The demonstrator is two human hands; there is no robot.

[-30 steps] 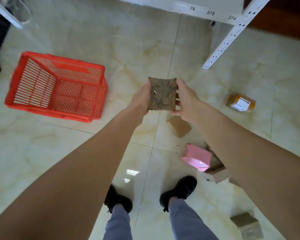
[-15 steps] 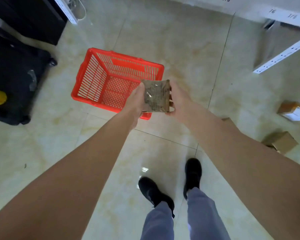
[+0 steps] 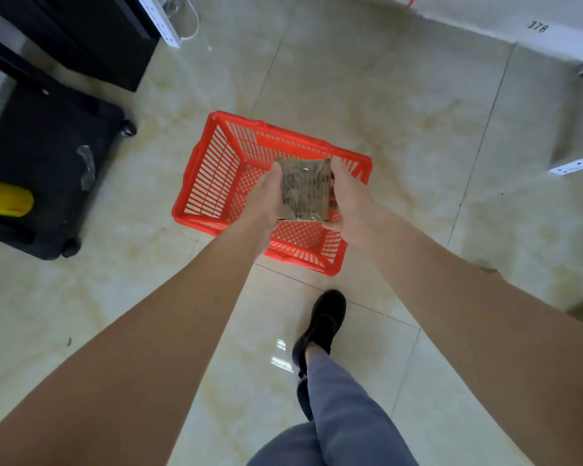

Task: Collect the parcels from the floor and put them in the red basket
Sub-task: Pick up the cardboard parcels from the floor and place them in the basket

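I hold the brown parcel (image 3: 304,189) over the red basket (image 3: 212,169), my left hand (image 3: 265,200) and right hand (image 3: 349,196) clamped on its sides; flat, crinkled wrap, long axis toward 12 o'clock.

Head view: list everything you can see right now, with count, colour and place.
parcel: 1, brown, held above the basket
basket: 1, red, on the floor, centre, no parcels visible inside
black case: 1, black with a yellow part, on wheels, left
power strip: 1, white, top left
shelf frame: 1, white, labelled 378, top right
floor: cream glossy tiles
shoe: 1 clearly seen, black, bottom centre
left hand: grips the parcel's left edge
right hand: grips the parcel's right edge
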